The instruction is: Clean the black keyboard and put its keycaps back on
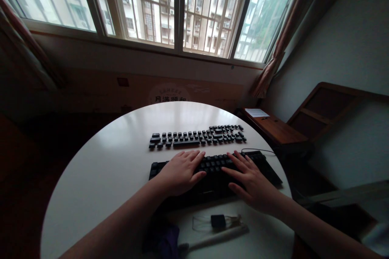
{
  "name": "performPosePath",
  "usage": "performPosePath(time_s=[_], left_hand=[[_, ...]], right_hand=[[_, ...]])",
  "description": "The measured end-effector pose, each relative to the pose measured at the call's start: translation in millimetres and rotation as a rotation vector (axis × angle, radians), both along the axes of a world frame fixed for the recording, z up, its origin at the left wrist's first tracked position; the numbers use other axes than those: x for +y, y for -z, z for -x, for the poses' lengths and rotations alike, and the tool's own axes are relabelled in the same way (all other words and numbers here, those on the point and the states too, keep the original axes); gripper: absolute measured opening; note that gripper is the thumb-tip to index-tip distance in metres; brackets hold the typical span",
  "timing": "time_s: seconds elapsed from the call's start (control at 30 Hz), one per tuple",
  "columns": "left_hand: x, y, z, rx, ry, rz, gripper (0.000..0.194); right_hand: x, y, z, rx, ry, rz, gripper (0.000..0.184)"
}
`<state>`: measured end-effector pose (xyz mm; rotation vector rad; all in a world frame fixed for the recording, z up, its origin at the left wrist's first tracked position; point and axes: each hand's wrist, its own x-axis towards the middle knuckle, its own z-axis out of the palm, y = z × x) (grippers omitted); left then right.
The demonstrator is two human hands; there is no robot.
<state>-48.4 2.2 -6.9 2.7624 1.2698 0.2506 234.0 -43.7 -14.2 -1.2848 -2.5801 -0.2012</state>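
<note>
A black keyboard [212, 184] lies on the round white table [100, 178]. My left hand [181, 172] rests on its left part, fingers stretched out over the keys. Over the right part is my right hand [247, 176], its fingers spread and touching the keyboard. Both palms face down and neither hand grips anything. Behind the keyboard, loose black keycaps [187, 142] are laid out in rows. They hide nothing of the hands. In front of the keyboard lies a wire keycap puller [202, 223] with a dark keycap [218, 221] at it.
A white brush-like tool [217, 238] and a purple cloth [166, 240] lie near the table's front. A cable [258, 149] runs off the keyboard's back right. Beyond the table stand a brown wooden cabinet [282, 131] at right and a barred window [179, 8].
</note>
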Motion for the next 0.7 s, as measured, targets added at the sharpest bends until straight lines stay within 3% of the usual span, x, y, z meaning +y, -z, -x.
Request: performPosePath(time_s=[0.23,0.4,0.47,0.57,0.7], left_hand=[[-0.1,-0.6,2.6,-0.054,-0.044,0.019,0.066],[0.4,-0.4,3.2,-0.139,-0.02,0.01,0.059],[0.2,-1.6,3.8,-0.167,-0.015,-0.003,0.054],[-0.2,-5.4,6.7,-0.19,-0.036,-0.019,0.042],[-0.5,-11.8,13.1,-0.191,-0.104,-0.01,0.029]], right_hand=[[-2.0,-5.9,11.3,-0.052,-0.009,-0.026,0.043],[15.8,-28.7,14.1,-0.018,-0.049,-0.08,0.037],[42.9,-40.8,15.9,0.061,-0.055,-0.124,0.034],[108.0,-53.9,19.5,0.174,-0.05,-0.106,0.032],[201.4,-53.5,25.0,0.11,0.113,0.108,0.026]])
